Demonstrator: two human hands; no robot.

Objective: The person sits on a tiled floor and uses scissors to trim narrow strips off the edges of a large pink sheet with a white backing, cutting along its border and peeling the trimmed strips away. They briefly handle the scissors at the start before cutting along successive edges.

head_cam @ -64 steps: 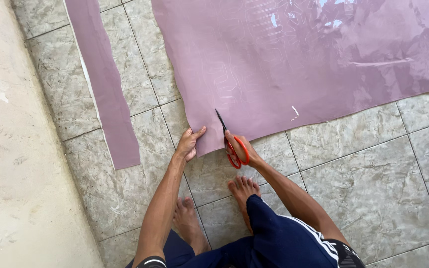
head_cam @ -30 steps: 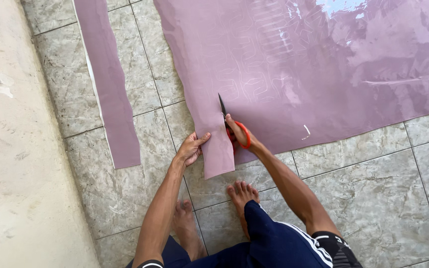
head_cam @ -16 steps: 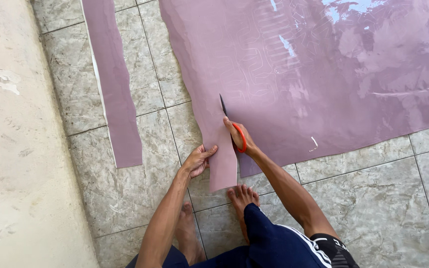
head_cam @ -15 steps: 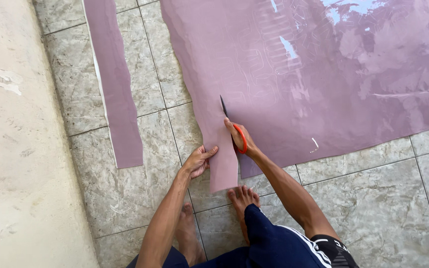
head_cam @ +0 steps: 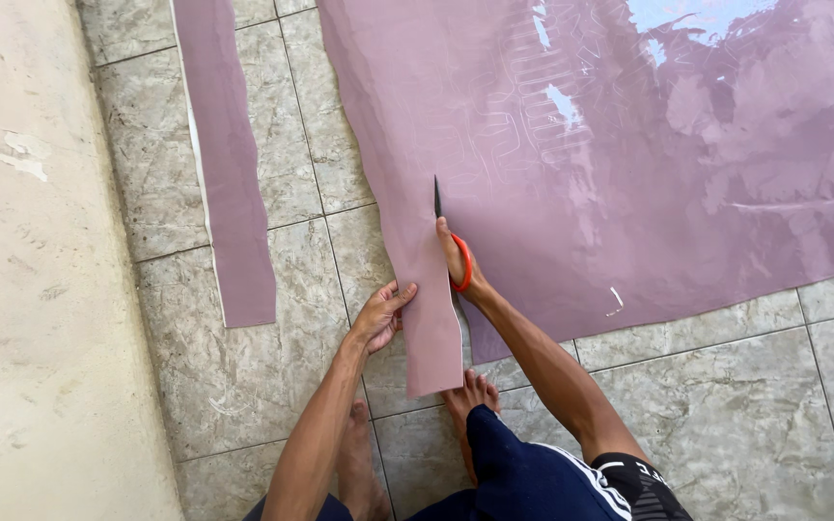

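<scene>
A large glossy mauve sheet (head_cam: 629, 145) lies spread on the tiled floor (head_cam: 716, 405). My right hand (head_cam: 458, 260) grips red-handled scissors (head_cam: 448, 241), whose blades point away from me into a cut running up the sheet. To the left of the cut, a partly freed strip (head_cam: 417, 280) hangs toward me. My left hand (head_cam: 380, 316) rests flat on that strip's left edge, fingers together. My bare feet (head_cam: 470, 396) sit just below the strip's end.
A separate long mauve strip (head_cam: 229, 164) lies on the tiles to the left. Farther left runs a beige plastered wall (head_cam: 31, 289). My legs in dark blue shorts (head_cam: 533, 478) fill the bottom edge.
The scissors and my right hand have advanced farther up the sheet, lengthening the cut. My left hand has slid along the freed strip with them.
</scene>
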